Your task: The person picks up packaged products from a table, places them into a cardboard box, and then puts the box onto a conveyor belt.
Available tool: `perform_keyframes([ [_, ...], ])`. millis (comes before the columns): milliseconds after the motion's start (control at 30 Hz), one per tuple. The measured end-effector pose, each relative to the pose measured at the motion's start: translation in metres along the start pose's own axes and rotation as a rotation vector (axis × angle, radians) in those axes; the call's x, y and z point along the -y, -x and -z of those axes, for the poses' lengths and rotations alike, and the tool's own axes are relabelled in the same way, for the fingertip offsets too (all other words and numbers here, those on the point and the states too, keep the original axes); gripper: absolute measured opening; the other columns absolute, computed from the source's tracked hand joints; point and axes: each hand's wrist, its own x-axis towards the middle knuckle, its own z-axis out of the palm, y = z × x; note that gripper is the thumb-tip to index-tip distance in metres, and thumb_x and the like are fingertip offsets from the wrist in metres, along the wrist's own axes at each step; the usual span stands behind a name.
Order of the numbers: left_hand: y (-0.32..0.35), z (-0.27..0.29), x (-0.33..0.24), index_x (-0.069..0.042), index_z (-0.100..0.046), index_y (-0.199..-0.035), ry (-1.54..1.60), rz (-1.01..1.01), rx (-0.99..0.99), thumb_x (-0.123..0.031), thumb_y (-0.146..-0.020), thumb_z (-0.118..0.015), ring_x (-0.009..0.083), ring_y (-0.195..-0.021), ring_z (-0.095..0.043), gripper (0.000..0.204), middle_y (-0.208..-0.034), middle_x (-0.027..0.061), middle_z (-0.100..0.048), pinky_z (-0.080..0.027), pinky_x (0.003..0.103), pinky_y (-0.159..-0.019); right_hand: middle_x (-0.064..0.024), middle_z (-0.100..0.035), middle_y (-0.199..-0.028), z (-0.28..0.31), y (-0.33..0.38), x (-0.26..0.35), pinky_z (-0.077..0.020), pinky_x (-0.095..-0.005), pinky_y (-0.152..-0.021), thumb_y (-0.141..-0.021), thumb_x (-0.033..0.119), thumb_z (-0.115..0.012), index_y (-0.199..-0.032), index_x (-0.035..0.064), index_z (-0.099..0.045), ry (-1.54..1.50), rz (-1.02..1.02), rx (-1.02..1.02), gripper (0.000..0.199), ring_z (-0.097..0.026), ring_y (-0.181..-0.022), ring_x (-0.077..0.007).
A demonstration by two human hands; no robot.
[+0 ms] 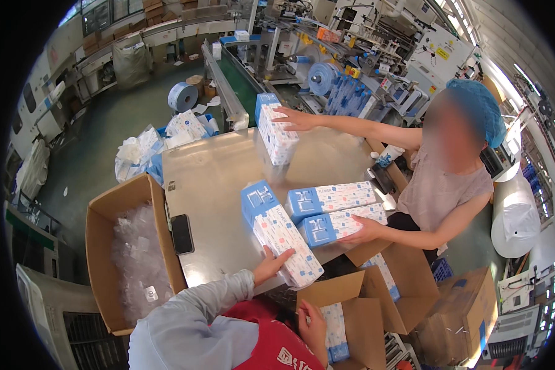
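The steel tabletop [222,179] carries the work, with a big carton [114,246] lined in clear plastic against its left edge and a smaller open box [351,308] below its near edge. On the tabletop lies a long blue-and-white pack [280,237], near the front. The left hand [270,264] rests on its near side, fingers spread flat against the wrapper rather than closed around it. The right hand [314,324] is down at the box, fingers curled around a second pack [336,330] standing inside. Across the tabletop a co-worker's hands [293,118] steady other packs [330,209]. The packs look light, soft and squashy under slick film, so a broad grip across the long sides would likely hold better than a pinch at one end. A dark phone [182,234] lies nearby.
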Motion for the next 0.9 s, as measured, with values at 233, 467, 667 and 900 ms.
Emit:
perform_keyframes([
  [233,-0.012,-0.01,0.0,0.004,-0.018,-0.141,0.004,-0.112,0.068,-0.063,-0.083,-0.061,0.0179,-0.08,-0.058,0.098,-0.106,0.0102,-0.059,-0.047,0.029,-0.057,-0.0138,-0.066,-0.1,0.004,0.006,-0.006,-0.0521,-0.0361,-0.076,-0.09,0.017,-0.061,-0.114,0.0079,-0.063,0.055,-0.045,-0.023,0.025,-0.065,-0.088,-0.0311],
  [467,-0.012,0.009,-0.009,-0.01,-0.038,-0.137,-0.053,-0.124,0.102,-0.061,-0.088,-0.055,0.0135,-0.074,-0.061,0.073,-0.105,0.0059,-0.063,-0.048,0.026,-0.057,-0.0149,-0.063,-0.104,-0.007,-0.001,-0.007,-0.0501,-0.0404,-0.082,-0.094,0.024,-0.055,-0.12,0.0083,-0.059,0.089,-0.022,0.058,0.031,-0.061,-0.094,-0.0346],
  [667,0.002,-0.002,-0.01,-0.016,-0.052,-0.127,-0.226,-0.064,0.163,-0.08,-0.081,-0.041,0.0137,-0.075,-0.06,0.08,-0.101,0.0029,-0.065,-0.045,0.026,-0.064,-0.014,-0.063,-0.103,-0.009,0.014,-0.017,-0.0487,-0.0407,-0.084,-0.094,0.023,-0.054,-0.119,0.0062,-0.059,0.036,0.022,0.022,0.031,-0.06,-0.098,-0.034],
  [900,0.006,0.001,-0.017,-0.015,-0.052,-0.127,-0.265,-0.076,0.213,-0.082,-0.079,-0.042,0.0149,-0.073,-0.058,0.083,-0.098,0.004,-0.065,-0.046,0.027,-0.065,-0.016,-0.06,-0.109,-0.015,0.015,-0.024,-0.0448,-0.0424,-0.092,-0.094,0.022,-0.053,-0.12,0.006,-0.058,-0.005,0.013,0.109,0.031,-0.055,-0.105,-0.0369],
])
